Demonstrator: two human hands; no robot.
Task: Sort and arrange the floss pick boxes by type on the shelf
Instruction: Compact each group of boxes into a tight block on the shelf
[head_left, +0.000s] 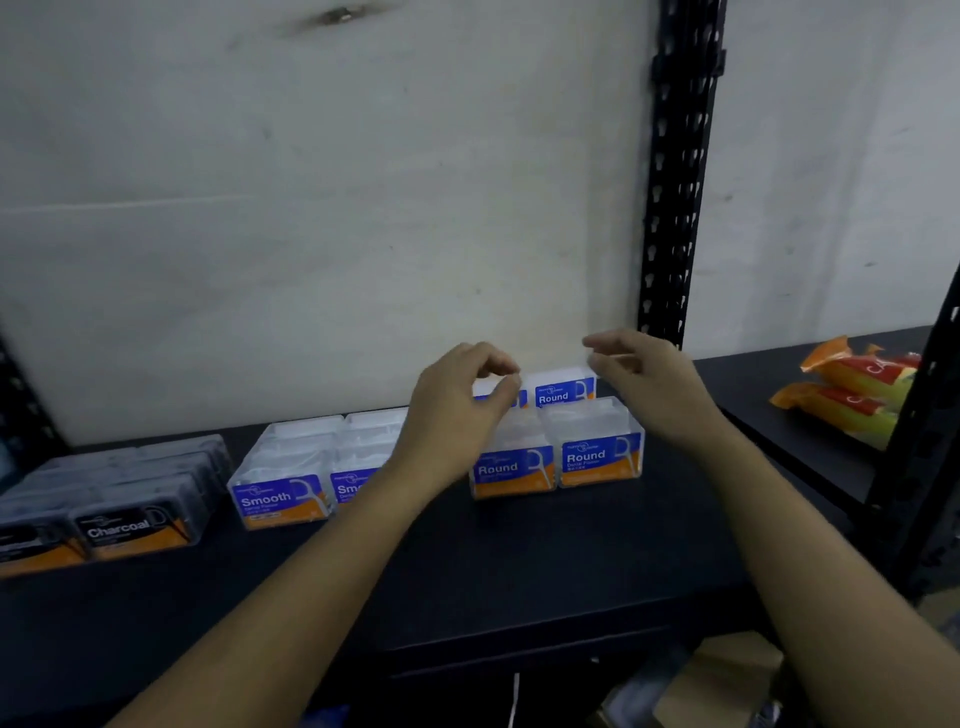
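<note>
A person stands at a dark shelf (519, 561) against a pale wall, both bare arms reaching forward. Floss pick boxes sit in three groups along the shelf. At far left are the dark Charcoal boxes (132, 530). In the middle are the clear Smooth boxes (283, 499), lined up in rows that run back toward the wall. To the right are the Round boxes (600, 457), two at the front side by side, and at least two more behind them that appear to sit higher, on a second tier.

The left hand (457, 410) hovers over the left side of the Round group, fingers curled, thumb and fingertips pinched close together just above a rear box. Whether it actually grips that box cannot be told, since the hand hides the contact. The right hand (649, 384) hangs over the right rear Round box (558, 392), fingers loosely bent and apart, holding nothing visible.

The rear Round boxes lie directly below and slightly ahead of both hands (toward the wall), their labels facing the person. Each hand is nearest the box on its own side, so the likely next move is a short reach downward.

Orange and yellow packets (852, 389) lie well apart on a neighbouring shelf to the right.
</note>
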